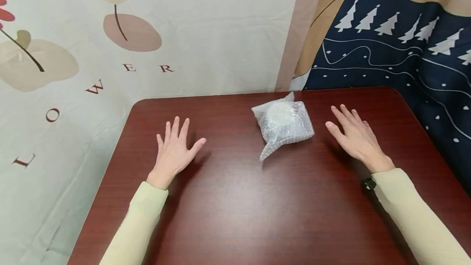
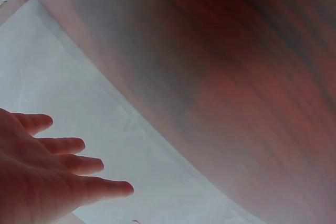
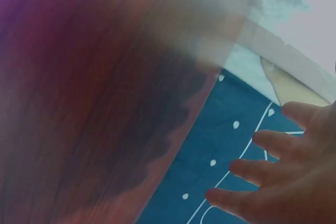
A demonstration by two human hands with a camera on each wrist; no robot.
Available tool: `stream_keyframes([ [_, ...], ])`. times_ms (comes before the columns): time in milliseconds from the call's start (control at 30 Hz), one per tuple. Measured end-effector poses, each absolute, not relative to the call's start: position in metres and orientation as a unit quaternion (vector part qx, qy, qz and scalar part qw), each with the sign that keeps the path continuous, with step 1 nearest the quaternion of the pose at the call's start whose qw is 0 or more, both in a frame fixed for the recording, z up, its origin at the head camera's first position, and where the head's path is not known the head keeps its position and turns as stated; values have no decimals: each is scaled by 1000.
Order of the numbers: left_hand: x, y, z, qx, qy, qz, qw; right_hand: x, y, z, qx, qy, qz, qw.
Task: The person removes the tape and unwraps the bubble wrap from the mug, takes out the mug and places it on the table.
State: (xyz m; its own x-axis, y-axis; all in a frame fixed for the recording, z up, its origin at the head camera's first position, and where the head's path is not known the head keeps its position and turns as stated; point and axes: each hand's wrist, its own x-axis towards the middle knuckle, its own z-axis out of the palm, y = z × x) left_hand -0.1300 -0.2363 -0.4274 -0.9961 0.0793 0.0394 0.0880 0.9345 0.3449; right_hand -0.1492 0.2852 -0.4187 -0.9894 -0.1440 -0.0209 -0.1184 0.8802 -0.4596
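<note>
A bubble-wrapped package (image 1: 290, 124) lies toward the back of the dark red wooden table (image 1: 228, 199), a pale round shape showing through its top. My left hand (image 1: 173, 152) is held over the table to the left of the package, fingers straight and spread, holding nothing. On the other side my right hand (image 1: 355, 134) has its fingers extended, apart from the package and nearer to it than the left. The left wrist view shows the left hand (image 2: 47, 166) with nothing in it; the right wrist view shows the right hand (image 3: 294, 166) likewise bare.
Behind the table hangs a pale cloth (image 1: 220, 32) with printed flowers and letters. A navy cloth (image 1: 371, 60) with white trees hangs at the back right. A small black item (image 1: 369, 183) sits at the right wrist.
</note>
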Motion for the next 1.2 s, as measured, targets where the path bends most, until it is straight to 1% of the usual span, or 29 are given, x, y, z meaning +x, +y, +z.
stream_keyframes([
  [233, -133, -223, -425, -40, -978, -203, 7, -153, 268, -418, -77, 960, -266, 27],
  [500, -137, -202, -423, -52, -970, -239, 16, -159, 252, -417, -84, 945, -315, 37],
  [733, -143, -177, -421, -63, -959, -274, 30, -161, 243, -417, -70, 921, -377, 74],
  [867, -145, -160, -421, -76, -952, -295, 31, -162, 238, -417, -71, 907, -407, 78],
  [1000, -144, -139, -419, -96, -936, -340, 8, -164, 231, -418, -75, 885, -452, 84],
  [1200, -146, -107, -414, -132, -902, -410, -30, -166, 221, -418, -76, 826, -544, 125],
])
